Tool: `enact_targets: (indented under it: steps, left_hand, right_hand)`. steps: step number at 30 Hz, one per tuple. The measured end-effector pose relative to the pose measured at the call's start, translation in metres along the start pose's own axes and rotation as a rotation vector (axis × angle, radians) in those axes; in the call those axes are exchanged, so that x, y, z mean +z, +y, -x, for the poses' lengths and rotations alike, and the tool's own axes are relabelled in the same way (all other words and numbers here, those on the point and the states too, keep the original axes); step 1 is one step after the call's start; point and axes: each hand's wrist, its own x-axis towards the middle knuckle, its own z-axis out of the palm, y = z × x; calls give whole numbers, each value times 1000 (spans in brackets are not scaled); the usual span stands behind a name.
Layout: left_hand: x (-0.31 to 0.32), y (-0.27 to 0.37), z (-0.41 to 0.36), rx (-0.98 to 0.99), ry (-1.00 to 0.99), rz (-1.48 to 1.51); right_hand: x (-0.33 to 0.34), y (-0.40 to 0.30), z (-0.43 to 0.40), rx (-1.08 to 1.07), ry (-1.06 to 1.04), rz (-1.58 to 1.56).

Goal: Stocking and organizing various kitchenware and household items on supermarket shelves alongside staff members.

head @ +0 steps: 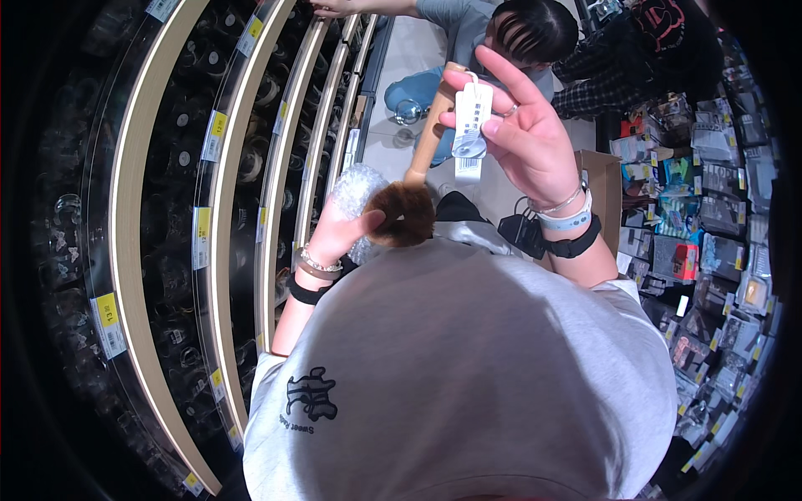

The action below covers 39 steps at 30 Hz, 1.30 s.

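Observation:
A pot brush with a wooden handle (pixel 432 134) and a round head of brown bristles (pixel 401 222) slants across in front of my chest. My left hand (pixel 335 235) grips it at the head, thumb pressed on the bristles. Bubble wrap (pixel 360 191) is in the same hand, behind the brush head; what it wraps cannot be made out. My right hand (pixel 529 141) pinches a white hang tag (pixel 473 119) that is looped to the handle's end. Its index finger sticks out, and other fingertips reach the handle behind the tag. The tag bears print and a barcode.
Curved shelves (pixel 135 219) of glassware with price labels run along the left. Packaged goods (pixel 708 206) hang on the right. Ahead, a person (pixel 463 31) crouches in the aisle, reaching to a shelf, with another person (pixel 645 56) beside. A cardboard box (pixel 601 194) stands beyond my right forearm.

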Motion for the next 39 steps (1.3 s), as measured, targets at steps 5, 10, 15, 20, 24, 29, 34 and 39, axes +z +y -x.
enact_targets:
  steps: [5,10,15,20,24,29,34,39]
  left_hand:
    - [4,-2,2,1,-6,15]
    - [3,-4,2,-28,-29,7]
    - [8,-4,2,-77,0,-12]
    - [11,-8,1,-137,11,-184]
    - [13,-14,-1,-183,20,-146]
    - [22,-17,-10,-259,17,-216]
    - [36,-18,-24,-172,-26,-273]
    - [57,-24,-40,-175,-70,-170]
  right_hand:
    - [0,3,1,-1,9,14]
    - [-3,6,4,-1,22,19]
    - [-4,6,7,-1,31,11]
    - [-6,6,11,1,78,15]
    - [-10,10,16,-32,107,56]
    - [-26,8,27,-22,148,106]
    - [-38,1,38,-48,206,132]
    - [-57,-14,54,-56,250,128]
